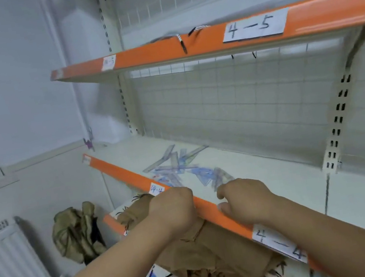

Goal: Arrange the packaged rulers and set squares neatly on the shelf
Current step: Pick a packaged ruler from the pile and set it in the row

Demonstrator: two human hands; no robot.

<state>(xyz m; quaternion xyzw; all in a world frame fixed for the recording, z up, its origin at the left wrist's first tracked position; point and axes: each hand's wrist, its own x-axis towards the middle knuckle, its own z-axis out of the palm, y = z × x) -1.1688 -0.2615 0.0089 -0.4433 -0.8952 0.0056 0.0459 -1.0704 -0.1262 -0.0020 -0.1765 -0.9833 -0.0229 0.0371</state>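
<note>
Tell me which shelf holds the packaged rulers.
The middle shelf, labelled 4-4: the packaged rulers lie scattered there; the 4-5 shelf above shows only cords.

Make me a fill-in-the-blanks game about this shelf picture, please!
1. The packaged rulers and set squares lie in a jumbled pile on the shelf whose big label reads ____.
2. The upper shelf carries a paper sign reading ____.
3. Both of these shelves have front edges coloured ____.
4. The fringed cloth on the level below is ____ in colour.

Missing words: 4-4; 4-5; orange; brown.
</note>
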